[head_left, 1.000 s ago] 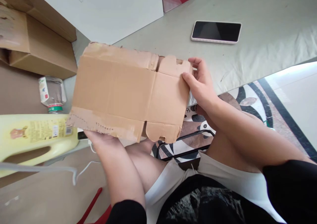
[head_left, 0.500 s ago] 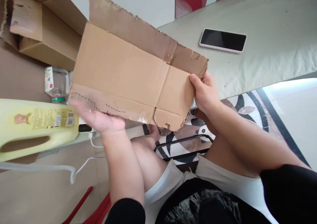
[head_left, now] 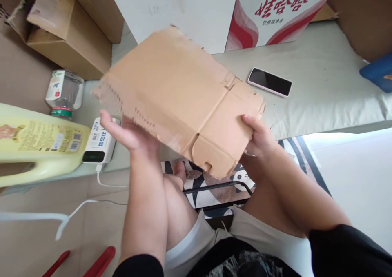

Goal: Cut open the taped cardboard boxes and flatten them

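A torn, creased piece of cardboard [head_left: 171, 81] is tilted above my lap. My right hand [head_left: 260, 136] grips its right end, thumb on the upper face and fingers behind. At the lower left edge is my left hand [head_left: 134, 136], its thumb stretched away from the cardboard and its palm turned up; the other fingers are hidden behind the sheet. Along the fold near the right end, a small rounded flap [head_left: 208, 154] with a notch shows at the bottom edge.
A phone [head_left: 270, 82] lies on the pale cloth. To the left are a power bank [head_left: 99, 140] with a white cable, a yellow jug [head_left: 39, 142], a clear bottle [head_left: 69, 91] and an opened cardboard box [head_left: 70, 44]. Behind stands a red-and-white carton [head_left: 275, 16].
The torn far flap, upright before, is now folded down out of sight. The cardboard has tilted, and my left thumb has come away from its edge. The view has shifted.
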{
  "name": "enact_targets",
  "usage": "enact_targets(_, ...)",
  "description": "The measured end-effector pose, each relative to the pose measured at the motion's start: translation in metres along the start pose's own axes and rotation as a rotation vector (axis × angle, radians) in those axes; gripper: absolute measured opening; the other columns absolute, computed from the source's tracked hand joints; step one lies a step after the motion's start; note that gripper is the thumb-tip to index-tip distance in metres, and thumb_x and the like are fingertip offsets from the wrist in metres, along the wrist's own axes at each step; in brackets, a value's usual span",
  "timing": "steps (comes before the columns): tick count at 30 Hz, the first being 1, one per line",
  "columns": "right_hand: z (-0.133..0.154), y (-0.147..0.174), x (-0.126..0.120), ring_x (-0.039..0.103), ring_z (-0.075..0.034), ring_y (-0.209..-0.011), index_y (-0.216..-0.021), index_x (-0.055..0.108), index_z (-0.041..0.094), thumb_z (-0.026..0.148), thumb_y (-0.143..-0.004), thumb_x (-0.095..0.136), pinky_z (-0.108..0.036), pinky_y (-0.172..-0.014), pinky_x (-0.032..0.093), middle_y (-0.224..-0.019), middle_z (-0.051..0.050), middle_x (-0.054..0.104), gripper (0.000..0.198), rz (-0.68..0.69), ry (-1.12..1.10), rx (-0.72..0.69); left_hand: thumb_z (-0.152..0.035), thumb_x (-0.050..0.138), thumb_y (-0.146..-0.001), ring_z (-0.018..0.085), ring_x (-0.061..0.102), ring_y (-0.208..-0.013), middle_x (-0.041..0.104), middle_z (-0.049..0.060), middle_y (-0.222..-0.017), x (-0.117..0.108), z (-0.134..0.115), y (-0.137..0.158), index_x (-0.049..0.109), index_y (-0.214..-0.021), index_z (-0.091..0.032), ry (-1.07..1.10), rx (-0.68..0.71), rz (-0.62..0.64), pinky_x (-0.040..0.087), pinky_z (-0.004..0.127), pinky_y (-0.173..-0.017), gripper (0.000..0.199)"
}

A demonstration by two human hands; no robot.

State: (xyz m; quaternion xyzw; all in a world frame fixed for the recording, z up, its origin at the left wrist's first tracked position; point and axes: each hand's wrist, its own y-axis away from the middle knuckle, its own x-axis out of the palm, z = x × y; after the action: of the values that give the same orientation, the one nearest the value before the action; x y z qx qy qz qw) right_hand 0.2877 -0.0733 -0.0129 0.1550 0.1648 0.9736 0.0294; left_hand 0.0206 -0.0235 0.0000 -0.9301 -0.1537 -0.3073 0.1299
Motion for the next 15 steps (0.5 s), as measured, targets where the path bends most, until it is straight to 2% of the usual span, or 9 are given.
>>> enact_targets(2, 0.013, 0.006, -0.012, 0.025, -0.01, -0.04, -0.085, 0.053, 0.026, 0.066, -0.073, 0.069, -0.03, -0.039, 0.033, -0.049, 0.008, 0.031, 0.045, -0.05, 0.06, -0.053, -0.072, 0.045, -0.086, 0.025, 0.059, -0.123, 0.069, 0.006, -0.113, 0.004, 0.0, 0.002, 0.063, -0.098, -0.021, -0.027, -0.076, -0.072, 0.051, 0.038, -0.1, 0.056)
enact_targets(4, 0.031, 0.017, -0.033, 0.029, -0.012, -0.041, -0.09, 0.056, 0.027, 0.073, -0.076, 0.063, -0.029, -0.037, 0.028, -0.053, 0.005, 0.04, 0.048, -0.106, 0.134, -0.065, -0.071, 0.044, -0.085, 0.024, 0.059, -0.122, 0.068, 0.007, -0.117, 0.006, 0.002, 0.002, 0.064, -0.099, -0.021, -0.111, -0.15, -0.139, 0.051, 0.037, -0.095, 0.055)
enact_targets(5, 0.04, 0.024, -0.046, 0.034, -0.013, -0.042, -0.093, 0.057, 0.028, 0.073, -0.076, 0.062, -0.029, -0.037, 0.026, -0.058, 0.003, 0.047, 0.048, -0.151, 0.167, -0.056, -0.072, 0.044, -0.084, 0.025, 0.059, -0.123, 0.067, 0.008, -0.119, 0.007, 0.004, 0.003, 0.064, -0.097, -0.022, -0.152, -0.172, -0.13, 0.052, 0.037, -0.094, 0.055)
enact_targets(7, 0.058, 0.041, -0.075, 0.044, -0.015, -0.047, -0.09, 0.058, 0.031, 0.06, -0.08, 0.066, -0.03, -0.039, 0.028, -0.067, -0.001, 0.056, 0.032, -0.322, 0.2, -0.04, -0.073, 0.047, -0.08, 0.026, 0.059, -0.125, 0.068, 0.008, -0.119, 0.009, 0.006, 0.004, 0.064, -0.092, -0.024, -0.209, -0.181, -0.076, 0.053, 0.036, -0.092, 0.053)
enact_targets(9, 0.071, 0.059, -0.104, 0.047, -0.013, -0.049, -0.081, 0.059, 0.031, 0.04, -0.088, 0.06, -0.032, -0.042, 0.033, -0.08, -0.004, 0.064, 0.011, -0.554, 0.163, -0.055, -0.072, 0.051, -0.079, 0.026, 0.061, -0.123, 0.069, 0.009, -0.115, 0.011, 0.008, 0.005, 0.063, -0.086, -0.025, -0.237, -0.187, -0.029, 0.054, 0.035, -0.091, 0.049)
enact_targets(10, 0.075, 0.066, -0.118, 0.048, -0.011, -0.049, -0.076, 0.06, 0.03, 0.032, -0.091, 0.054, -0.033, -0.044, 0.036, -0.088, -0.006, 0.068, 0.016, -0.67, 0.148, -0.067, -0.071, 0.052, -0.08, 0.027, 0.062, -0.12, 0.07, 0.009, -0.113, 0.012, 0.01, 0.006, 0.063, -0.085, -0.024, -0.242, -0.195, -0.018, 0.055, 0.036, -0.091, 0.048)
enact_targets(12, 0.081, 0.074, -0.145, 0.059, -0.011, -0.059, -0.069, 0.06, 0.031, 0.024, -0.09, 0.048, -0.036, -0.052, 0.044, -0.109, -0.007, 0.072, 0.025, -0.858, 0.15, -0.112, -0.068, 0.051, -0.082, 0.027, 0.065, -0.115, 0.071, 0.009, -0.108, 0.014, 0.012, 0.008, 0.064, -0.083, -0.024, -0.242, -0.21, -0.003, 0.055, 0.038, -0.091, 0.046)
enact_targets(14, 0.087, 0.072, -0.169, 0.072, -0.014, -0.084, -0.068, 0.061, 0.034, 0.021, -0.083, 0.053, -0.038, -0.063, 0.051, -0.124, -0.004, 0.071, 0.021, -0.979, 0.159, -0.186, -0.066, 0.052, -0.082, 0.027, 0.066, -0.11, 0.07, 0.01, -0.104, 0.017, 0.016, 0.01, 0.065, -0.081, -0.023, -0.245, -0.219, 0.005, 0.055, 0.039, -0.09, 0.044)
enact_targets(15, 0.094, 0.066, -0.18, 0.073, -0.016, -0.097, -0.07, 0.062, 0.035, 0.021, -0.08, 0.055, -0.039, -0.067, 0.053, -0.126, -0.002, 0.071, 0.019, -1.001, 0.185, -0.226, -0.064, 0.053, -0.082, 0.027, 0.066, -0.108, 0.07, 0.01, -0.102, 0.018, 0.018, 0.01, 0.065, -0.08, -0.023, -0.252, -0.218, 0.004, 0.055, 0.039, -0.089, 0.043)
